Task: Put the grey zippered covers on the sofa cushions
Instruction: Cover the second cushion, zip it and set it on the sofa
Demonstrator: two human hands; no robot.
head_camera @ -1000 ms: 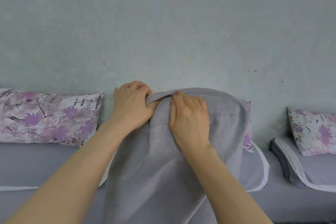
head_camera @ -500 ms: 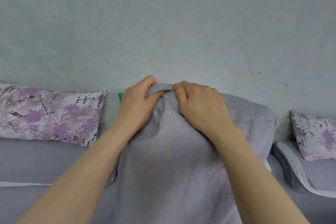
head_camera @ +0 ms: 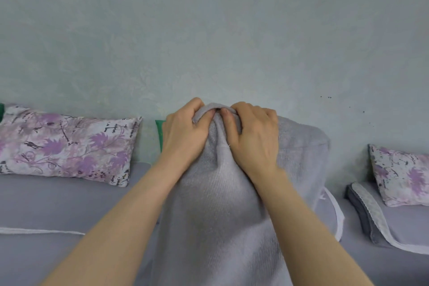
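Note:
A large cushion in a grey knitted cover [head_camera: 218,211] stands upright on the sofa in front of me. My left hand [head_camera: 183,137] and my right hand [head_camera: 253,137] meet at its top edge. Each pinches a bunched fold of the grey cover, thumbs and fingertips almost touching at the peak. A green corner [head_camera: 159,132] shows just behind my left hand; what it belongs to is hidden. No zipper is visible.
A floral purple pillow [head_camera: 67,146] leans on the wall at the left and another floral pillow [head_camera: 401,174] at the right. The grey sofa seat [head_camera: 53,204] has white piping. A folded grey cloth with white trim [head_camera: 369,218] lies at the right.
My hands have come together at the cover's top, both pinching the fold at one peak. The cushion has shifted right in view, and the green corner behind it has appeared.

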